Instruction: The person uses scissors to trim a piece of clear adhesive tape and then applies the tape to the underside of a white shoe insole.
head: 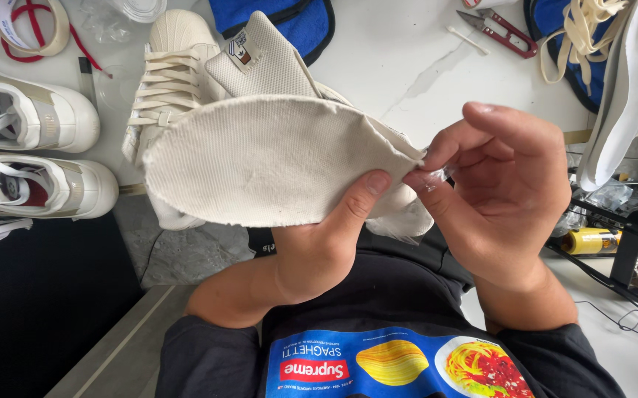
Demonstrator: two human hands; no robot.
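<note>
My left hand [326, 243] grips a cream, woven, oval insole [267, 162] from below; my right hand [503, 191] pinches its pointed end over the laced cream sneaker [179, 66] on the white desk [407, 66].

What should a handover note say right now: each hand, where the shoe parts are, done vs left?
Left hand: grips the cream fabric insole from below, thumb on its top face.
Right hand: fingertips pinch the insole's right tip, with a bit of clear film there.
Cream sneaker: on the white table behind the insole, laced, tongue up.
Red-handled snips: lying at the table's far side, untouched.
Done: insole is outside the shoe.
Left: insole not in the sneaker.
</note>
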